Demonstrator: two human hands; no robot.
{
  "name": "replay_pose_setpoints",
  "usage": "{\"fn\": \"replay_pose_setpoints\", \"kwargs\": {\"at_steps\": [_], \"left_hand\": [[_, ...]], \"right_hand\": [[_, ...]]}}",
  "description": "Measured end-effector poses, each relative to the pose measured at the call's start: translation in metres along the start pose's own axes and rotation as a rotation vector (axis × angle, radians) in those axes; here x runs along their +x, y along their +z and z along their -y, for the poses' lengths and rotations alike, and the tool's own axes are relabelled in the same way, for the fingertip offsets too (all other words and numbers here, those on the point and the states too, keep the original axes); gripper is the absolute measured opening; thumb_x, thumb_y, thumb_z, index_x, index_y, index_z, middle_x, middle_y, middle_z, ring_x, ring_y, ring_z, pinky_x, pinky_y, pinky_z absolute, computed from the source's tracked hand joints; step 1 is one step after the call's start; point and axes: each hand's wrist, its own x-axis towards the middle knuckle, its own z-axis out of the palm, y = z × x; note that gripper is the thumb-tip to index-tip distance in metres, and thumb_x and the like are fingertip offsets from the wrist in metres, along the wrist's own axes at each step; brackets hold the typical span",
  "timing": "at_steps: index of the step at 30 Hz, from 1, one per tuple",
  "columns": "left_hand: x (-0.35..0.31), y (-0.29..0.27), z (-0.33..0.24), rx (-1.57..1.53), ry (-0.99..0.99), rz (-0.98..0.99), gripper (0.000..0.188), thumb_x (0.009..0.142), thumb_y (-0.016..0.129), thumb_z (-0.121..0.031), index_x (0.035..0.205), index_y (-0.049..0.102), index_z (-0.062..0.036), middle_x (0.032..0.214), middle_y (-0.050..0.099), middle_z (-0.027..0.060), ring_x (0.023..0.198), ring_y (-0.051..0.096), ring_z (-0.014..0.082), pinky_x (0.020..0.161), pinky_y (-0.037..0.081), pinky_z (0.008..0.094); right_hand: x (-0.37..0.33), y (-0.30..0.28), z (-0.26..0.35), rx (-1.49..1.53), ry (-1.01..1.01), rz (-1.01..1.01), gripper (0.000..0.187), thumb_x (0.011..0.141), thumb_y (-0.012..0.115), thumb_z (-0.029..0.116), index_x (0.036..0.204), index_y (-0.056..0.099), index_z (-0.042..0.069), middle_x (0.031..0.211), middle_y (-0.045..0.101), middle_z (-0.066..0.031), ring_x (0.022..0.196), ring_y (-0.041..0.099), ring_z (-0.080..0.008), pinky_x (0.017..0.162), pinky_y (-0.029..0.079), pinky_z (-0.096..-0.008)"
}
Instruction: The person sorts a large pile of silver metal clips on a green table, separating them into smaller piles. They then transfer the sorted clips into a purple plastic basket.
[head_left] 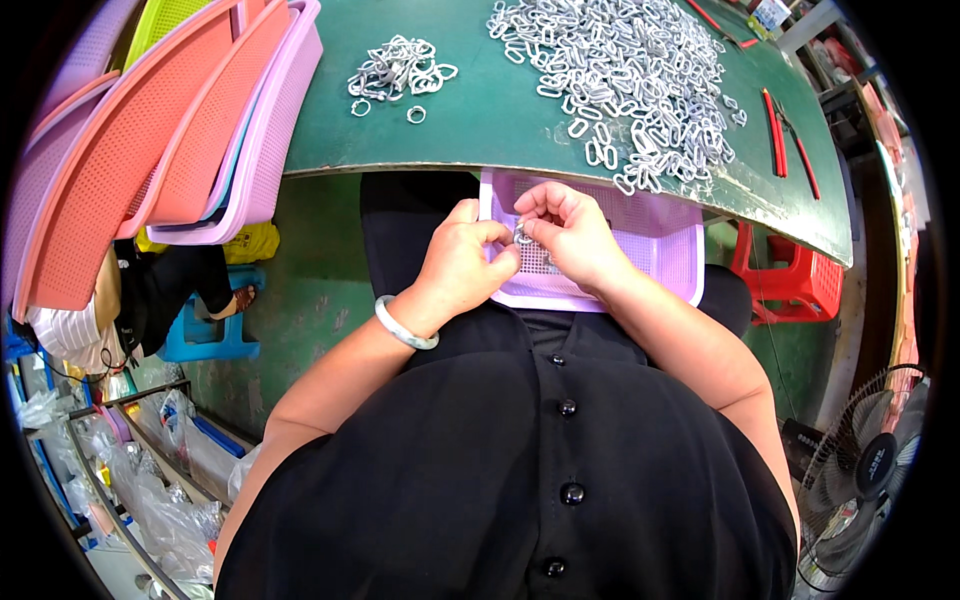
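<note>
My left hand (462, 262) and my right hand (578, 238) meet over a light purple plastic basket (683, 262) resting on my lap. Between their fingertips is a small grey-white oval link (521, 235). Both hands are closed in a pinch on it; whether a second link is joined to it is too small to tell. On the green table (440, 142) ahead lies a large heap of loose oval links (640, 85). Left of that is a smaller pile of whitish rings or links (400, 68).
Red-handled pliers (778, 135) lie at the table's right side. Stacked orange and purple baskets (130, 150) crowd the left. A red stool (800, 285) stands under the table at right, with a black fan (870, 470) nearer. A blue stool (215, 325) and a person's foot (240, 300) are at left.
</note>
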Motion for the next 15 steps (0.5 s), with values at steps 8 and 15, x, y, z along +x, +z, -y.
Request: {"fn": "replay_pose_setpoints", "kwargs": {"at_steps": [8,15], "left_hand": [[0.003,-0.001,-0.001,0.046,-0.027,0.025,0.010,0.067,0.063,-0.009,0.075,0.065,-0.0028,0.080,0.054,0.0100,0.073,0.056,0.0224,0.064,0.045,0.0309],[0.002,0.000,0.000,-0.021,-0.040,-0.018,0.013,0.069,0.063,-0.009,0.079,0.065,-0.0005,0.081,0.054,0.0108,0.071,0.056,0.0227,0.064,0.045,0.0306]], "right_hand": [[-0.004,0.000,0.005,-0.103,-0.079,-0.025,0.015,0.077,0.056,-0.005,0.090,0.059,0.003,0.080,0.057,0.0014,0.073,0.051,-0.0056,0.068,0.043,-0.0212],[-0.006,-0.006,0.011,-0.285,-0.173,0.099,0.016,0.080,0.052,-0.005,0.094,0.057,0.000,0.082,0.058,-0.0023,0.076,0.053,-0.0074,0.070,0.045,-0.0233]]}}
